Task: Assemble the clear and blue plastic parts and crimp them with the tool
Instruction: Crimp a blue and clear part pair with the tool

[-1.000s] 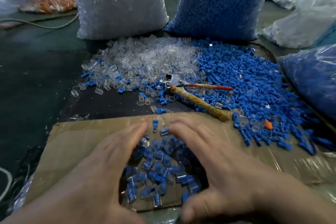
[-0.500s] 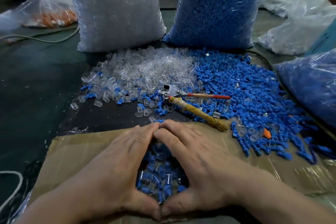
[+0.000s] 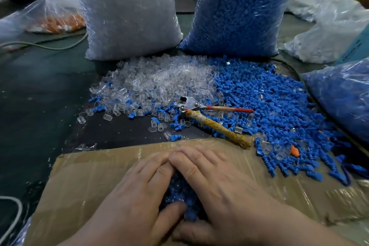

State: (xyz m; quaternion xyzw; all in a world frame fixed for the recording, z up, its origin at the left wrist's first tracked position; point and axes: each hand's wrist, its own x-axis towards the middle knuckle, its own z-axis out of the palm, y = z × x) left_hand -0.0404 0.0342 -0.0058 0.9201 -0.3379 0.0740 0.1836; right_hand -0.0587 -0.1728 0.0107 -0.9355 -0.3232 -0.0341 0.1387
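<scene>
My left hand (image 3: 137, 191) and my right hand (image 3: 217, 183) lie side by side on a taped cardboard sheet (image 3: 83, 177), fingertips touching, cupped around a small heap of assembled blue-and-clear pieces (image 3: 179, 195) that shows only in the gap between them. Beyond the cardboard, a pile of loose clear parts (image 3: 159, 80) sits left of a wide spread of loose blue parts (image 3: 265, 102). The crimping tool (image 3: 211, 118), with one red handle and one yellow-wrapped handle, lies between the piles, apart from both hands.
Two tall plastic bags stand at the back: clear parts (image 3: 127, 12) and blue parts (image 3: 239, 10). Another blue-filled bag (image 3: 343, 98) lies at the right. A bag with orange pieces (image 3: 56, 20) is at far left. Cables cross the dark green table (image 3: 30, 94).
My hands have drawn together, from spread apart around the scattered assembled pieces to touching at fingertips and thumbs, gathering the pieces into a tight heap and closing the gap further.
</scene>
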